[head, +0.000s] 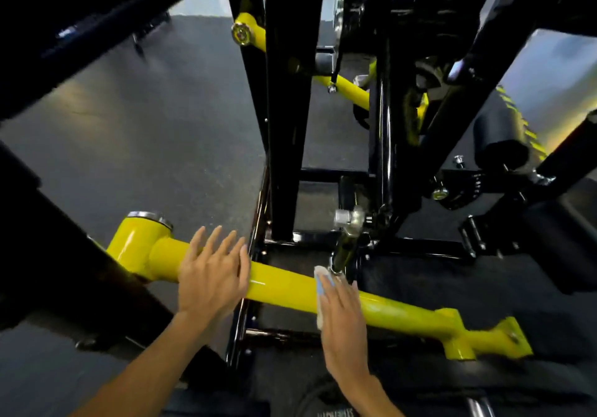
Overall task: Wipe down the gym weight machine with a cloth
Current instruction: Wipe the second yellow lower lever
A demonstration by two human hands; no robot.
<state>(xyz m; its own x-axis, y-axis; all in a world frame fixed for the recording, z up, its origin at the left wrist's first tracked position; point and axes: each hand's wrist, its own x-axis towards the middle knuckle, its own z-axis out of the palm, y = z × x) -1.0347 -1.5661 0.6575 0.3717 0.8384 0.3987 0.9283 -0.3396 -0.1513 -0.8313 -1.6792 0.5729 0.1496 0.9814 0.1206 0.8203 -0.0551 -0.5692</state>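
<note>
The left hand [211, 276] lies flat and open, fingers spread, on the left part of the yellow bar [290, 287] of the weight machine, just right of the bar's round yellow hub [139, 242]. Further right, the right hand [340, 316] is flat with fingers straight, pressing a pale blue-and-white cloth [321, 290] onto the same bar, the cloth showing at the hand's left edge; behind stand black uprights [287, 110] on a dark floor [145, 126]
</note>
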